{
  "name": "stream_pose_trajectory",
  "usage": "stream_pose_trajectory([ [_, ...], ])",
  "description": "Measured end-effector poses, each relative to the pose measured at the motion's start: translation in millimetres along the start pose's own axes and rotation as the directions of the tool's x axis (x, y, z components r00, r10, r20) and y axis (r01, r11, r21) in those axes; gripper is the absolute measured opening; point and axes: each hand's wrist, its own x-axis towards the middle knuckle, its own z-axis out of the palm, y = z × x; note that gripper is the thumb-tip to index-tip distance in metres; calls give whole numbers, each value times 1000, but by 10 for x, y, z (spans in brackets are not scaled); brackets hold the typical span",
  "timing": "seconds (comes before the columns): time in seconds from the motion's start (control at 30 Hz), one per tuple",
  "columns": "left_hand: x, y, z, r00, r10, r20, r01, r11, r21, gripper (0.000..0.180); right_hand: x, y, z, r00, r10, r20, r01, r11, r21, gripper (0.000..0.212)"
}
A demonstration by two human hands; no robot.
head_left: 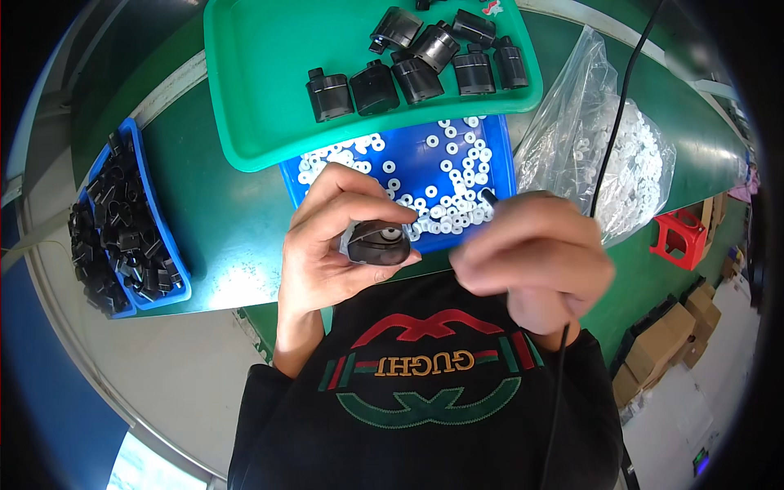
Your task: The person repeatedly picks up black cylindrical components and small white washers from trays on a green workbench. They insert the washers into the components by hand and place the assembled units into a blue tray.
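Observation:
My left hand (322, 233) is closed around a smoky black plastic pod (378, 245), its open end turned up. Inside the opening sits a white ring (391, 234). Just to the right, my right hand (539, 257) is smeared by motion, its fingers curled together. From its far side sticks the dark tip of a thin black rod (488, 196); the rest is hidden by the fingers. Behind both hands lies a blue tray (500, 139) with many loose white washers (453, 204).
A green tray (261, 98) with several black pods (416, 77) overlaps the blue tray's far edge. To the right lies a clear bag (625, 155) of white washers. A black cable (612, 135) hangs past my right hand. Blue bins (155, 220) of black parts stand at left, a red stool (679, 238) at right.

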Motion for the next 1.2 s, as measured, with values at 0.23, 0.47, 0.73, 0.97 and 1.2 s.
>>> stream_pose_trajectory([
  [0.23,-105,2,119,978,-201,49,205,913,-353,41,102,-223,102,983,-91,-159,161,848,505,9],
  [0.47,-141,43,158,956,-286,56,289,906,-310,43,138,-115,318,992,-61,-111,113,816,567,10],
  [0.73,-92,14,201,979,-201,45,205,922,-329,41,144,14,400,995,-48,-87,89,821,564,12],
  [0.97,-85,24,223,970,-234,73,244,889,-388,41,105,-60,349,995,-39,-88,82,817,571,14],
  [1.2,-65,33,207,984,-157,86,176,938,-298,42,105,-43,432,996,-48,-80,86,802,591,17],
])
